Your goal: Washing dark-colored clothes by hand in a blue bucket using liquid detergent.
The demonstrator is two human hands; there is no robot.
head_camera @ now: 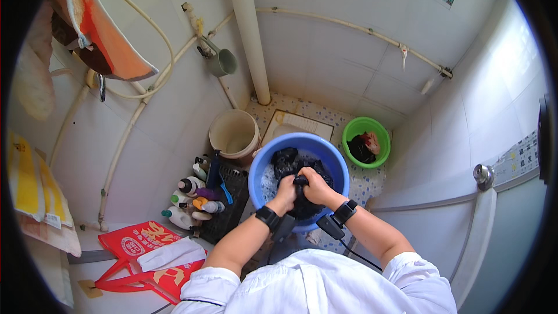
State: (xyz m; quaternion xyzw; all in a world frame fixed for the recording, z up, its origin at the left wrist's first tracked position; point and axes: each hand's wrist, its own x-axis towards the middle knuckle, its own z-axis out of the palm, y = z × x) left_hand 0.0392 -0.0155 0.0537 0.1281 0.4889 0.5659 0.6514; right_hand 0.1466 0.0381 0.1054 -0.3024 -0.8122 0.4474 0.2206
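Observation:
Both my hands are over a blue plastic basin (pixel 258 152) of sudsy water. My left hand (pixel 285 192) and my right hand (pixel 317 185) grip a bunched part of wet black cloth (pixel 306 205) side by side, knuckles close together. More of the cloth hangs down into the basin and spreads towards its far side. Foam floats along the basin's left inside. Beyond the basin to the right, a green plastic basin (pixel 383 130) holds a dark cloth and a pinkish one.
A white bucket (pixel 234 133) stands left of the basin, near a squat toilet (pixel 301 123). Several bottles (pixel 187 203) crowd a black rack (pixel 224 216). A red bag (pixel 144 244) lies lower left. A dipper (pixel 221 62) hangs from a wall pipe. A door knob (pixel 483 176) is at right.

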